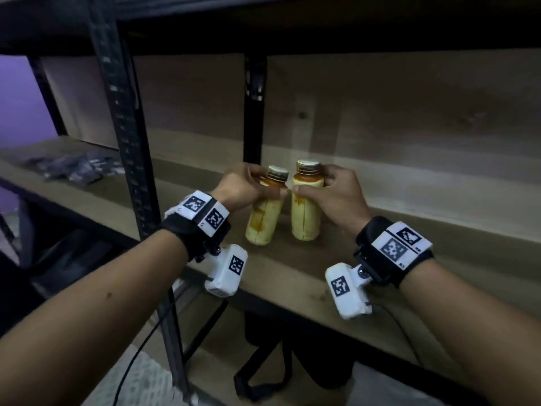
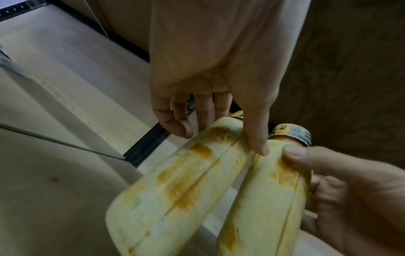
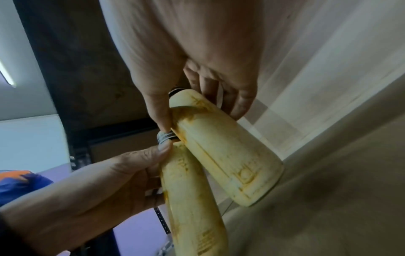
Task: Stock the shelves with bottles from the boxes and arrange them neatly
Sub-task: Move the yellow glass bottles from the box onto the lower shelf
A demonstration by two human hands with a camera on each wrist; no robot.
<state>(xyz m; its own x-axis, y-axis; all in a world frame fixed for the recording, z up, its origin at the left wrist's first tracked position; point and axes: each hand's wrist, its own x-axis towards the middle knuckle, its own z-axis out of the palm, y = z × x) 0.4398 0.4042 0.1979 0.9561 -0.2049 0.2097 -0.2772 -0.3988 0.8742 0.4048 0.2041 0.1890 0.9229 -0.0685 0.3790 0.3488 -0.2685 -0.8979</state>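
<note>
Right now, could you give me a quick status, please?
Left hand grips left yellow plastic bottle. Right hand grips right one. Both on wooden shelf.

Two pale yellow, orange-stained bottles, left bottle (image 1: 264,212) and right bottle (image 1: 306,205), stood side by side on the shelf (image 1: 292,276), the left tilted toward 1 o'clock.

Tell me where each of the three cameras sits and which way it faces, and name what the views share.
Head: worn on the head, facing forward and down at the shelf board; both forearms, the left hand and the right hand show.
Left wrist: under the left wrist, looking along the palm at the left bottle; the other hand's thumb enters at right.
Right wrist: under the right wrist, looking along the palm at the right bottle; the other hand enters at lower left.
Shared: all three show both bottles, gripped near the shoulders.
</note>
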